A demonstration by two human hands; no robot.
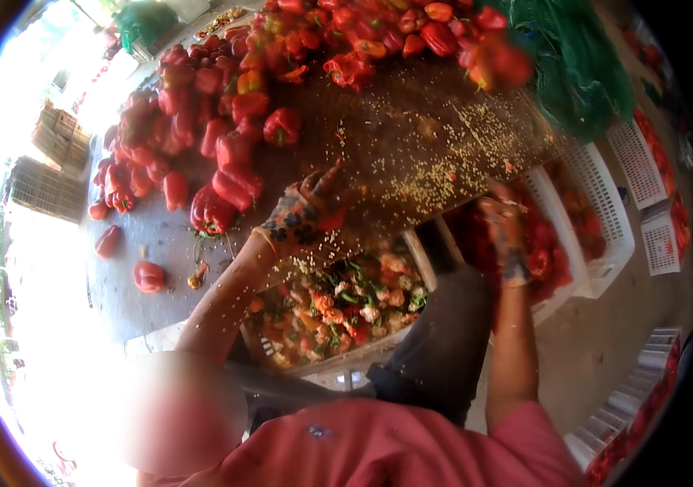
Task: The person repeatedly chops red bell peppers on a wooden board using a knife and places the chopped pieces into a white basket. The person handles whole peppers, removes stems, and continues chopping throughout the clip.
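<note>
My left hand (307, 210), in a patterned glove, is over the brown table top beside scattered pale seeds (438, 176). Something red shows under its fingers, too blurred to tell whether it is gripped. To the left, whole red bell peppers (212, 210) lie in a large heap. My right hand (505, 219), gloved too, is above a crate of red peppers (544, 262) at the table's edge; motion blur hides its fingers. Below the left forearm's side, a crate of pepper cores and green stems (346, 304) stands under the table edge.
A green mesh sack (584, 73) lies at the table's far right corner. White plastic crates (605, 207) with peppers stand to the right, more along the floor. Brown crates (45, 189) are stacked at the far left. My knee (450, 316) is between the two near crates.
</note>
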